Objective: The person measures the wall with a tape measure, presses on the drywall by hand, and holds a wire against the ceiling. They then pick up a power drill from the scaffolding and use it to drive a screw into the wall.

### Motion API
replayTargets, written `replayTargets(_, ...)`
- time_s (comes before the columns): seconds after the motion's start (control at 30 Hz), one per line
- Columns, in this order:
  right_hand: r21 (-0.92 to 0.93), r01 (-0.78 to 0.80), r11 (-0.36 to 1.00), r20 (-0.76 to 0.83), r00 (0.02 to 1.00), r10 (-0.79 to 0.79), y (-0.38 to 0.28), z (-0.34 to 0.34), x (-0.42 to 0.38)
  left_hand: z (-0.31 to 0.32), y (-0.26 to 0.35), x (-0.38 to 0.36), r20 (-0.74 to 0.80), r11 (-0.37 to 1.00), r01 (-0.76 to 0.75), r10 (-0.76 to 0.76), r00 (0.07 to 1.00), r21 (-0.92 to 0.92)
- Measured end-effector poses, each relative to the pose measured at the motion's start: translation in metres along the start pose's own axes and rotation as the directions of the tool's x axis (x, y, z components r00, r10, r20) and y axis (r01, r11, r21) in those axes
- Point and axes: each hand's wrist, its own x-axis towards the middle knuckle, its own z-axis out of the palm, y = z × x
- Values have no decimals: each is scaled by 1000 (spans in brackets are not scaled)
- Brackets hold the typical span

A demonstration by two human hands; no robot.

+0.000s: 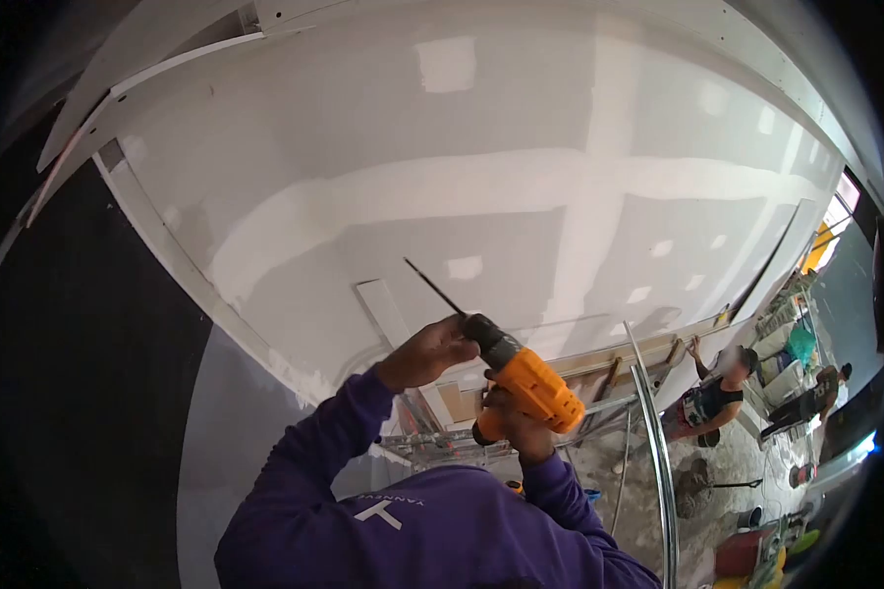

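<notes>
An orange and black power drill (538, 388) is held up in front of the chest, with a long thin bit (432, 283) pointing up and to the left. My left hand (430, 355) has its fingers closed round the black chuck at the drill's front. Around the grip below the drill's body is my right hand (523, 428), partly hidden by the tool. The bit's tip stands over the pale plastered wall panel (452, 187) in the view; whether it touches cannot be told.
Metal profiles (655, 461) rise at the right, beside scaffold-like rails (442, 452). Lower right, one person (709, 402) stands near the wall and another (805, 402) farther off. Tools, buckets and sacks lie on the dusty floor (599, 481). A dark surface (79, 393) fills the left.
</notes>
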Motion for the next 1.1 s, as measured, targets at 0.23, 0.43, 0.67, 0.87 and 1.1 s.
replayTargets(0.23,126,54,991,-144,989,-35,-21,-20,-14,-70,85,-6,-103,776,116,-66,992,620)
replayTargets(0.43,41,86,995,-42,996,-84,55,-69,-39,-80,145,-19,-133,435,-185,603,786,881)
replayTargets(0.67,46,229,972,98,968,-232,42,-74,-39,-82,183,13,230,-371,71,703,673,926)
replayTargets(0.87,-372,196,907,22,979,-203,27,-91,-69,-53,205,58,-12,-64,75,677,736,995)
replayTargets(1.1,911,-96,400,117,993,-28,50,-96,-64,37,225,12,927,-682,-663,373,49,309)
